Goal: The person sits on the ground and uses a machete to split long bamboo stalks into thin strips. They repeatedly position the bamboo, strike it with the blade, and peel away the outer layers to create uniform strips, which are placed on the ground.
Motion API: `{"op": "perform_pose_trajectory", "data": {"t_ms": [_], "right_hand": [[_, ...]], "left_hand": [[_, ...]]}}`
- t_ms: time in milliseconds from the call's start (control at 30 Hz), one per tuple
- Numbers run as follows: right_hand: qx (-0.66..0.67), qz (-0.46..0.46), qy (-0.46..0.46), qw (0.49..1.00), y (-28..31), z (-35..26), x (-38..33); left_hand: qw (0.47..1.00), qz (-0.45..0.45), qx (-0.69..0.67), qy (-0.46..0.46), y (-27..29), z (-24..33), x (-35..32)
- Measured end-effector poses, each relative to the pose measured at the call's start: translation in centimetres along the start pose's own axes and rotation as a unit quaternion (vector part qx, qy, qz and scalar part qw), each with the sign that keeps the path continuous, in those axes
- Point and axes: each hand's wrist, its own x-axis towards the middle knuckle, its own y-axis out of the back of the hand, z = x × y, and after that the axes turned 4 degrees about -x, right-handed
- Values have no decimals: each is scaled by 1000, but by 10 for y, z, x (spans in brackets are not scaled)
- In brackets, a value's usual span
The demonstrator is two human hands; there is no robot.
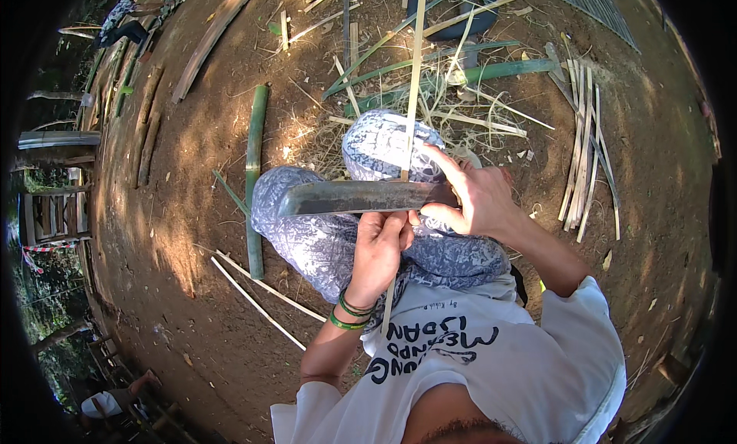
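While gripping from below, left hand (378, 248) closed around a thin bamboo strip (413, 83), green bands at the wrist. Right hand (477, 198) wrapped on the handle end of a long dark blade (361, 198), index finger stretched along the strip. Blade held level across the strip, edge touching it, above knees in grey patterned trousers (322, 244). Strip running from the lap straight up toward the far edge of the ground. Underfoot, bare brown earth (192, 167) in dappled sun. Green bamboo pole (255, 175) just left of the knees, pale slivers near it. Heap of green and pale offcuts (445, 75) beyond the knees. Bundle of split slats (583, 144) well right. Open dirt left and near-right.
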Motion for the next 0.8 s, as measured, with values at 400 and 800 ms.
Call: {"op": "perform_pose_trajectory", "data": {"t_ms": [400,800], "right_hand": [[-32,50,6,998,-24,5,4],[-24,75,27,997,-30,5,-2]], "left_hand": [[999,15,-27,29,2,-7,-1],[999,25,4,48,1,5,-25]]}}
